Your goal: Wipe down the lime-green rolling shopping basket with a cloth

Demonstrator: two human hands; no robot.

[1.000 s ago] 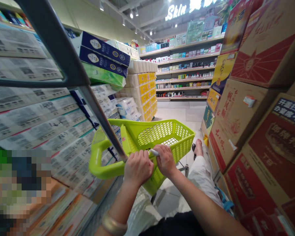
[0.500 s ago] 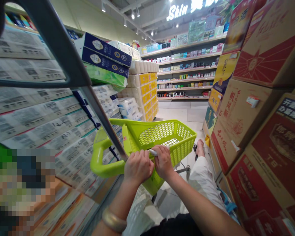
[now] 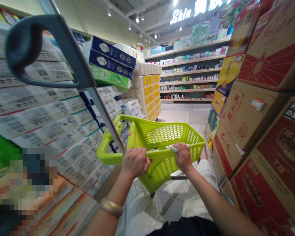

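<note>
A bright green shopping cart (image 3: 159, 166) with perforated walls stands before me. My left hand (image 3: 135, 162) is closed over its near rim, at the lower end of a silver pole (image 3: 107, 118). That pole slants up left to a grey loop handle (image 3: 68, 49); whether my fingers wrap the pole too is hidden. Farther right along the same rim, my right hand (image 3: 183, 158) is closed, with a slim white thing (image 3: 174, 148) poking out on its left side. What that white thing is cannot be made out. The cart's thick green handle bar (image 3: 104, 150) curves out at the left.
Stacked white packs (image 3: 71, 121) line the left side, with blue boxes (image 3: 113, 54) on top. Large cartons (image 3: 248, 108) rise close on the right. Tiled floor (image 3: 182, 113) leads to product shelves (image 3: 186, 73) at the back. A yellow-sided pack stack (image 3: 152, 95) stands mid-aisle.
My right hand has slid right along the cart rim, away from my left hand, carrying the white thing. More of the grey loop handle shows, and the cart sits slightly farther right in view.
</note>
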